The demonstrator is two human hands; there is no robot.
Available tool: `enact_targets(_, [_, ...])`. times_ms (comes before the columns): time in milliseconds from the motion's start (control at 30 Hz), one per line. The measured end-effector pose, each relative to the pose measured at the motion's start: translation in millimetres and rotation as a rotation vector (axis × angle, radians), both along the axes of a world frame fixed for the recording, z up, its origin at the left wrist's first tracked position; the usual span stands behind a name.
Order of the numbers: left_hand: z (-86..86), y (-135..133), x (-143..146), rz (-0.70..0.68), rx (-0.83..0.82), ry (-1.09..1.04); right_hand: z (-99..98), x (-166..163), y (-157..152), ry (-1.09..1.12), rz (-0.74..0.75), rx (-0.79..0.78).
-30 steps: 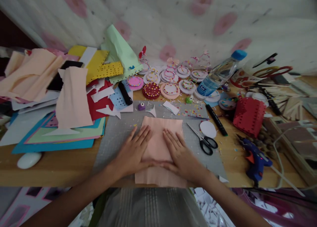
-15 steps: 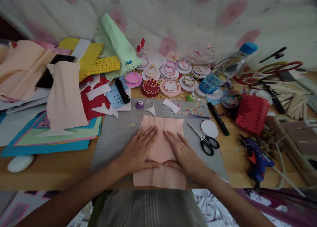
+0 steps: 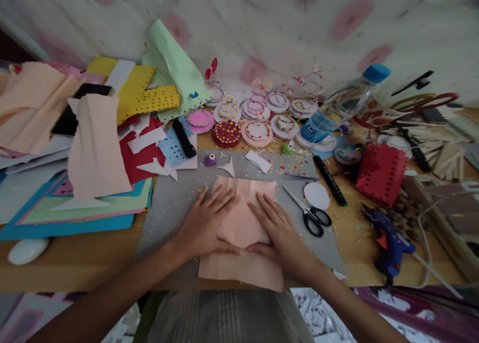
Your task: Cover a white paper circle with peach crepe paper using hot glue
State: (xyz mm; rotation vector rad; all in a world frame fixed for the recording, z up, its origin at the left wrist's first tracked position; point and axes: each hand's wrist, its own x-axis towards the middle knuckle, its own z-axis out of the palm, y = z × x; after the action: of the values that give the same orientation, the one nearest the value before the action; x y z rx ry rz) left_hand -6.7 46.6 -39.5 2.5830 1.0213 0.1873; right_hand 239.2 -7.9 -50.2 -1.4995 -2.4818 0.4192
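Observation:
A peach sheet of crepe-like paper (image 3: 243, 228) lies on the grey cutting mat (image 3: 168, 218), its lower end reaching the table's front edge. My left hand (image 3: 211, 223) rests flat on its left side, fingers stretched out and apart. On the right side of the sheet lies my right hand (image 3: 275, 228), also flat with spread fingers. Both thumbs point inward across the lower part, and the paper bulges slightly between the hands. Black-handled scissors (image 3: 313, 215) lie open to the right, beside a white paper disc (image 3: 316, 195).
Decorated paper discs (image 3: 258, 131) line the back, with a water bottle (image 3: 337, 106). Coloured sheets (image 3: 86, 210) and peach paper (image 3: 97, 148) are piled left. A marker (image 3: 330, 179), a red punched paper piece (image 3: 381, 173) and a blue glue gun (image 3: 389, 243) lie right.
My fingers have spread a little wider, and both hands have shifted slightly outward. The sheet's lower edge has slid a little toward me, and the paper between the hands now bulges.

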Motion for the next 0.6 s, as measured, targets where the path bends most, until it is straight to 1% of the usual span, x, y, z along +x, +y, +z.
enact_targets(100, [0.6,0,1,0.000,-0.001,-0.038,-3.3,1,2,0.031,0.017,0.004])
enact_targets(167, [3.2,0,3,0.002,-0.011,-0.063,-4.6,2,3,0.049,0.052,0.036])
enact_targets(267, [14.6,0,4,0.003,0.002,-0.117,0.1,5,5,0.085,0.095,0.105])
enact_targets(367, [37.2,1,5,0.007,0.044,-0.200,18.5,9,7,0.159,0.122,0.108])
enact_targets(500, [74.8,0,6,-0.005,0.087,-0.316,55.0,10,8,0.255,0.175,0.124])
enact_targets(600, [95.2,-3,7,-0.015,0.087,-0.407,73.9,8,8,0.332,0.186,0.171])
